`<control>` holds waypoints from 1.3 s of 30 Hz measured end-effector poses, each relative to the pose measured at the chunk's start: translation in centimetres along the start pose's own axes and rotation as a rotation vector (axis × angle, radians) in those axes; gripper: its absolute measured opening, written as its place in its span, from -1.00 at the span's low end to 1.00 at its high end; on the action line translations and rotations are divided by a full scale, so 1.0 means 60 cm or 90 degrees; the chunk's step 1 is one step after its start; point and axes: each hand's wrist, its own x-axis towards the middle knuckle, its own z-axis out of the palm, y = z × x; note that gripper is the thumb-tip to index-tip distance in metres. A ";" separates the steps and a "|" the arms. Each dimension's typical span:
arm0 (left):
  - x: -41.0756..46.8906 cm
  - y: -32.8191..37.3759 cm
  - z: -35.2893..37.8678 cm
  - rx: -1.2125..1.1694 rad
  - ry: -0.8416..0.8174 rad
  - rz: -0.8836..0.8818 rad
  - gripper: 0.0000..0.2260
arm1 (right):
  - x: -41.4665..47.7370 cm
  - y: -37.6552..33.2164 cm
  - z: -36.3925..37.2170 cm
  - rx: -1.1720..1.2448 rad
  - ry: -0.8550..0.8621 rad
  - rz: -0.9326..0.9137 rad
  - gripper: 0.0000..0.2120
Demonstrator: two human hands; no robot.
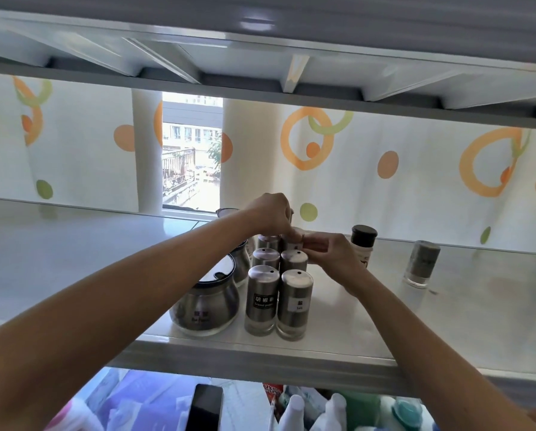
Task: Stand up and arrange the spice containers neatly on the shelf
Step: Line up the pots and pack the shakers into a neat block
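Observation:
Several steel spice shakers stand upright in two rows on the white shelf (338, 340). The front pair are the ground pepper shaker (261, 300) and the salt shaker (294, 304). Both my hands meet over the back right shaker (291, 244). My left hand (271, 214) pinches its top from above and my right hand (332, 251) touches its right side. Left of the rows stand a round glass jar (204, 303) with a lid and a second jar (240, 262) behind it. Right of my hands stand a dark-capped bottle (363, 241) and a grey shaker (422, 262), apart from the rows.
An upper shelf (260, 88) hangs low overhead. A dotted curtain (385, 169) covers the back, with a window gap (192, 150). Below the shelf lie a phone (204, 407) and several bottles (316, 412). Bare shelf lies to the left and far right.

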 end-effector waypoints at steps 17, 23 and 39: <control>-0.004 0.017 0.005 0.090 -0.048 -0.002 -0.71 | -0.026 0.015 -0.030 -0.038 -0.030 0.046 -0.65; 0.001 0.081 0.007 -0.021 0.142 0.088 -0.57 | -0.065 -0.004 -0.139 0.041 0.108 0.018 -0.76; 0.030 0.287 0.223 -0.259 -0.009 -0.004 -0.51 | -0.090 0.143 -0.240 -0.146 0.353 0.212 -0.62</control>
